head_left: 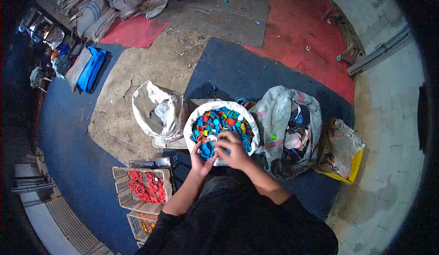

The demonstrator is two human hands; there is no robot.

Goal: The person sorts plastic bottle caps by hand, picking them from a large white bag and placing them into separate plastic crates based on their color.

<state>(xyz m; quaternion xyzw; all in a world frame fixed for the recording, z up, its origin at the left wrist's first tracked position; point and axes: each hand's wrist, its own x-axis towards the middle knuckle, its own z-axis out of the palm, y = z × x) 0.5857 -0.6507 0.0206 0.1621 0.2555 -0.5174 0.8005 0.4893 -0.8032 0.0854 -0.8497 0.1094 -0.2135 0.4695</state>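
A round white sack [189,123] full of mixed coloured plastic caps stands in front of me, its rim rolled open. Over its near part, my left hand [201,162] is cupped around several blue caps [206,150]. My right hand [232,153] is just to the right, over the same sack, its fingers bent toward the blue caps and slightly blurred. Whether anything lies between the right fingers is too small to tell. Red, orange, green and white caps show among the blue ones beyond both hands.
An open white sack [141,118] stands left, a grey sack [274,104] with mixed items right, and a yellow box [351,170] farther right. Crates of red caps [146,186] and orange caps [147,225] sit lower left. Filled sacks [93,15] lie at the back left.
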